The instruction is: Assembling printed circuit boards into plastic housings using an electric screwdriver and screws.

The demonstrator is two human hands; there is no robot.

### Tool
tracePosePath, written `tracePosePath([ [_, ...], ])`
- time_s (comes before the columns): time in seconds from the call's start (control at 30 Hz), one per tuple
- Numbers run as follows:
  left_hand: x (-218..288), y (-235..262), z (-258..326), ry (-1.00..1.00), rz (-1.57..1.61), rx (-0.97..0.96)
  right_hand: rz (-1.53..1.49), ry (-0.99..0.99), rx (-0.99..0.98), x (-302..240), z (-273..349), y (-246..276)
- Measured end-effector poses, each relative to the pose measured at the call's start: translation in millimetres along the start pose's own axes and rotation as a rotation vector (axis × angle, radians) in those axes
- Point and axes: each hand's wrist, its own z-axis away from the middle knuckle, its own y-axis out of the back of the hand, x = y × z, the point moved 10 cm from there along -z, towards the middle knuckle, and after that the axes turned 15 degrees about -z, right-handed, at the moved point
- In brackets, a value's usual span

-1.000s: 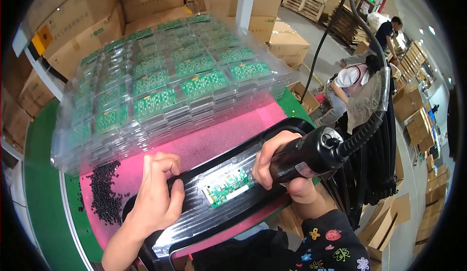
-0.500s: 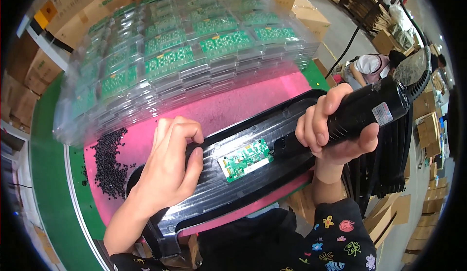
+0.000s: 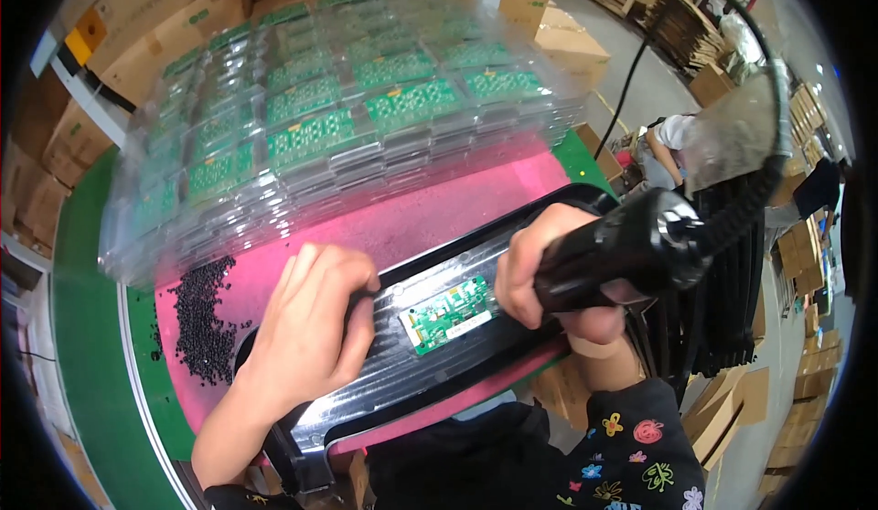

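A long black plastic housing (image 3: pixel 384 400) lies slantwise on a pink mat, and a green circuit board (image 3: pixel 450 316) sits inside it. My right hand (image 3: pixel 526 272) is wrapped round a corded black electric screwdriver (image 3: pixel 622 254) at the board's right end; its tip is hidden behind my fingers. Over the housing's left part, my left hand (image 3: pixel 306 327) is closed, thumb bent toward the curled fingers. Whatever those fingers pinch, if anything, is too small or hidden. Left of this hand lies a spread of small black screws (image 3: pixel 203 322) on the mat.
Stacked clear plastic trays (image 3: pixel 311 117) of green circuit boards fill the far side of the pink mat (image 3: pixel 439 194). Several black housings (image 3: pixel 722 309) stand at the right. Cardboard boxes (image 3: pixel 183 25) line the back. Another person (image 3: pixel 666 149) is farther off at the right.
My right hand has brought the screwdriver left and down, closer to the board's right end, and its rear now points more toward me. My left hand has barely moved.
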Motion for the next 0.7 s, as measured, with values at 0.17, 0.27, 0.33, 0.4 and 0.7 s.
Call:
tracePosePath([
  [0.17, 79.2, 70.1, -2.7, -0.343, -0.323, 0.267, 0.021, -0.013, 0.075, 1.9, 6.4, 18.3],
  [0.27, 121.6, 129.0, -1.8, -0.145, -0.416, 0.458, 0.128, 0.030, 0.011, -5.4, -4.1, 2.1],
  [0.33, 137.4, 138.4, -8.8, -0.204, -0.383, 0.248, 0.206, 0.065, 0.060, -10.0, -3.7, 9.6],
  [0.4, 140.0, 143.8, -9.0, -0.191, -0.412, 0.100, 0.240, 0.113, 0.217, -17.4, -3.4, 24.6],
  [0.7, 166.1, 129.2, 7.9, -0.467, -0.765, 0.445, -0.176, 0.148, 0.874, -47.0, -6.3, 82.5],
])
